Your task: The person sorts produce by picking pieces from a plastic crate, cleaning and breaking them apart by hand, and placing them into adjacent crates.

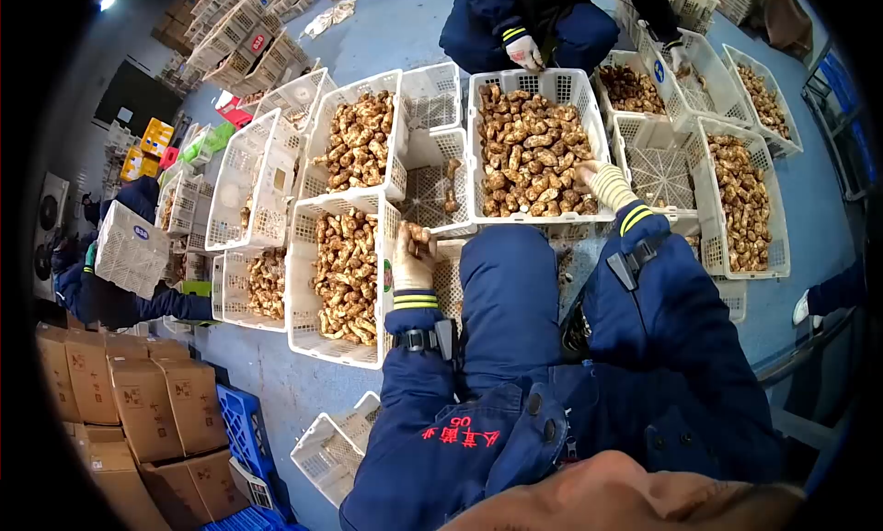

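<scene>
A white plastic crate (541, 220) full of brown mushrooms (533, 149) stands in front of my knees. My gloved right hand (602, 183) reaches over its right side, fingers closed at a mushroom along the heap's edge. My gloved left hand (414, 258) is between this crate and another filled crate (335, 349) on the left. Its fingers are curled round a brown mushroom (419, 234), partly hidden by the glove. Between the crates, a nearly bare crate (425, 200) holds a few mushrooms.
Across from me a co-worker's gloved hand (524, 51) rests at the full crate's far rim. More mushroom crates (743, 272) stand right, and stacked crates (244, 44) at back left. Cardboard boxes (147, 407) and a blue pallet (244, 425) are at lower left. Another person carries a crate (131, 251).
</scene>
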The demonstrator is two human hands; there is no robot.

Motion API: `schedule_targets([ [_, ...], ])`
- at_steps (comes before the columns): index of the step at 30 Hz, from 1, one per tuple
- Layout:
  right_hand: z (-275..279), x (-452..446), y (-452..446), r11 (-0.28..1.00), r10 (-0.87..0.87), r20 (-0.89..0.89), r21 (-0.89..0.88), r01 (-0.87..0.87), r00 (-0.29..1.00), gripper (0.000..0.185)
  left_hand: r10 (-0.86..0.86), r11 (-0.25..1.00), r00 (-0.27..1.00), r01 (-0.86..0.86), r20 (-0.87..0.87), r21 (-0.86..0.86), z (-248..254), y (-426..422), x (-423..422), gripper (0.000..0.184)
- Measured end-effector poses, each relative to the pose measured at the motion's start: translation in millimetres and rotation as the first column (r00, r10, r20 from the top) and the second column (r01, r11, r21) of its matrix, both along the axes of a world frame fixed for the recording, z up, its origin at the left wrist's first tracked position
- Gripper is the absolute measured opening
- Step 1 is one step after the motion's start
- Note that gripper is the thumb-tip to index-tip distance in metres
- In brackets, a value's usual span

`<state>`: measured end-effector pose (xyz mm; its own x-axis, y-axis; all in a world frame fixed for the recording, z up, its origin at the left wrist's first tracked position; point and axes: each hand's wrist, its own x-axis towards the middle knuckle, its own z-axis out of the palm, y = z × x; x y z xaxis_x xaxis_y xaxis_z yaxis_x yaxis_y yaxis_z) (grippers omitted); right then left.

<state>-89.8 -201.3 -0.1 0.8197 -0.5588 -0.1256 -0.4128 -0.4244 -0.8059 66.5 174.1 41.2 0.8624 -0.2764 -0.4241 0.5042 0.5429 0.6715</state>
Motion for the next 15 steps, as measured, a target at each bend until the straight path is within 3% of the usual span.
schedule_targets([
  [1,-18,1,-6,0.942,0.058,-0.097,-0.325,-0.086,0.994,0.034,-0.064,0.997,0.997,0.062,-0.033,-0.053,-50,23,6,0.025],
  [3,-25,14,-2,0.942,0.106,-0.320,-0.270,-0.198,0.942,0.039,-0.073,0.997,0.971,0.063,-0.228,-0.051,-140,60,9,0.027],
  [5,-39,30,3,0.938,0.073,-0.465,-0.267,-0.219,0.882,0.042,-0.052,0.992,0.917,0.092,-0.395,0.083,-169,83,-1,0.031],
  [6,-44,41,4,0.908,0.088,-0.522,-0.307,-0.283,0.848,0.044,-0.041,0.999,0.902,0.047,-0.430,0.004,-224,100,3,0.036],
  [7,-48,46,8,0.930,0.067,-0.494,-0.285,-0.234,0.867,0.044,0.016,0.999,0.818,0.006,-0.575,0.035,-216,104,2,0.040],
  [11,-75,77,9,0.914,-0.023,-0.620,-0.332,-0.235,0.784,0.044,-0.004,1.000,0.875,-0.004,-0.484,-0.017,-193,109,10,0.036],
  [13,-92,84,4,0.906,-0.014,-0.610,-0.343,-0.248,0.792,0.045,-0.049,0.997,0.964,0.064,-0.260,0.048,-131,82,10,0.029],
  [14,-85,90,2,0.920,-0.029,-0.669,-0.308,-0.242,0.743,0.045,-0.104,0.994,0.963,0.107,-0.249,-0.003,-117,74,22,0.026],
  [15,-88,91,-2,0.909,-0.026,-0.637,-0.335,-0.246,0.770,0.046,-0.095,0.993,0.978,0.107,-0.185,0.053,-89,55,25,0.029],
])
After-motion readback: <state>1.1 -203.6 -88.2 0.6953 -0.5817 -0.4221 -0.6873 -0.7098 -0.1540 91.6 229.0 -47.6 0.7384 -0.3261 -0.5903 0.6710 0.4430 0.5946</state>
